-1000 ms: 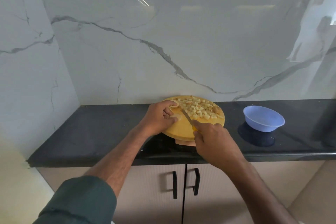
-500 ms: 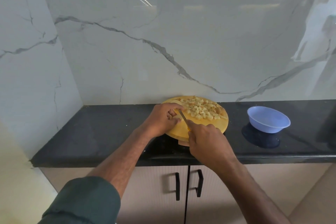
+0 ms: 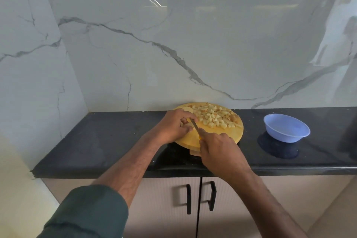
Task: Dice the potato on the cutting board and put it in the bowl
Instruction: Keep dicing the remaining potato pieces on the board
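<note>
Now that the right hand [image 3: 222,149], gripping the yellow-handled knife [image 3: 194,126], has drawn back, its blade meets what seems the last pale potato piece [image 3: 187,121] pinched by the left hand [image 3: 172,124] on the round wooden cutting board [image 3: 193,139], diced cubes [image 3: 214,118] heaped alongside, blue plastic bowl [image 3: 286,130] unfilled.

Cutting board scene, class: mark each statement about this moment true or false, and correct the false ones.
1. The blue bowl already holds potato cubes. False: it looks empty.
2. The diced potato lies on the round cutting board. True.
3. The right hand holds the knife. True.
4. The left hand rests on the bowl. False: it holds a potato piece on the board.
5. The bowl stands left of the board. False: it stands to the right.
</note>
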Tool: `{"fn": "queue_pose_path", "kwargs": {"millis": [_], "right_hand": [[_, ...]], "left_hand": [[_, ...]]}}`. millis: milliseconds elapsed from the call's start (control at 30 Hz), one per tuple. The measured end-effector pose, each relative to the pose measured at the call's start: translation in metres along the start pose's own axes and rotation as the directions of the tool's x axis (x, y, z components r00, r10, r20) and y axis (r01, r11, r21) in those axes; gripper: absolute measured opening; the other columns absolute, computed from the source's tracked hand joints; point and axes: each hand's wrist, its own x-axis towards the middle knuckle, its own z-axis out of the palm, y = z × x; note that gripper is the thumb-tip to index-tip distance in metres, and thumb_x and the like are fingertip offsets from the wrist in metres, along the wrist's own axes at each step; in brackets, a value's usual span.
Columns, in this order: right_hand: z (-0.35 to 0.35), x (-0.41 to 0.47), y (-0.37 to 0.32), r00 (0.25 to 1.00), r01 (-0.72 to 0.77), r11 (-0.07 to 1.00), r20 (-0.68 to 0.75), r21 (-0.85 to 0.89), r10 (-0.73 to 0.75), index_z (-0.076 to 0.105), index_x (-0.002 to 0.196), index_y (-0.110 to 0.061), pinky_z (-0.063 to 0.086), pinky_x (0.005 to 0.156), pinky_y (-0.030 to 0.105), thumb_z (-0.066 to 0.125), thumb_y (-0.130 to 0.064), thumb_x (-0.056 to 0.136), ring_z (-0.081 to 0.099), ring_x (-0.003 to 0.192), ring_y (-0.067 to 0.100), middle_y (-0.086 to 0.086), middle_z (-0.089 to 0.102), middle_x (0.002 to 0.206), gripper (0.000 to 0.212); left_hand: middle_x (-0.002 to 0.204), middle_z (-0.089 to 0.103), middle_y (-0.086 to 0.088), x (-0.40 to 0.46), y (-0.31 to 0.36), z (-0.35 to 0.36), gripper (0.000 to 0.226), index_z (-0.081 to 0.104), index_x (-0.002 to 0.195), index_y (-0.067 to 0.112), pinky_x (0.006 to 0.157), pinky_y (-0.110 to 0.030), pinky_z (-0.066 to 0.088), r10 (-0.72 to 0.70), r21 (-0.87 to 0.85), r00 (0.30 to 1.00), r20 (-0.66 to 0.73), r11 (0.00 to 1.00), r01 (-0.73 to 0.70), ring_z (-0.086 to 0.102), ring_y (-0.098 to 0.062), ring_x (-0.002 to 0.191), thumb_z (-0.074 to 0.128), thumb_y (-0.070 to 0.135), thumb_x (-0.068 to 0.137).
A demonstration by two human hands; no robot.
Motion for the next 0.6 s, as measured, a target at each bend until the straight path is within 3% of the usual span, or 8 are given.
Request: {"fn": "queue_pose_path", "kwargs": {"millis": [133,333,600], "right_hand": [[-0.005,0.000,0.000,0.999,0.031,0.999,0.030,-0.008,-0.030,0.036,0.157,-0.026,0.052,0.083,0.040,0.034,-0.030,0.109,0.055,0.092,0.021,0.005,0.064,0.104,0.049],[-0.007,-0.005,0.003,0.997,0.034,0.999,0.067,0.027,-0.036,0.040,0.154,-0.026,0.054,0.079,0.036,0.036,-0.030,0.108,0.055,0.089,0.019,0.001,0.056,0.098,0.047],[-0.021,-0.025,0.011,0.992,0.101,0.993,0.080,-0.057,-0.096,0.047,0.148,-0.026,0.059,0.079,0.037,0.038,-0.031,0.107,0.062,0.083,0.015,-0.003,0.066,0.094,0.043]], "left_hand": [[0.093,0.058,0.012,0.002,0.006,-0.004,0.028,0.075,0.106,0.034,0.069,-0.020,0.044,-0.016,0.049,0.999,0.038,0.999,0.014,0.053,0.001,0.072,0.074,0.012,0.089],[0.093,0.060,0.010,0.002,0.012,-0.006,0.023,0.076,0.106,0.031,0.074,-0.025,0.053,-0.018,0.092,0.999,0.040,0.996,0.014,0.058,-0.004,0.081,0.072,0.014,0.090],[0.094,0.056,0.013,0.001,0.013,-0.008,0.022,0.076,0.110,0.024,0.076,-0.027,0.051,0.003,0.116,0.999,0.053,0.993,-0.009,0.056,-0.002,0.080,0.072,0.015,0.091]]}}
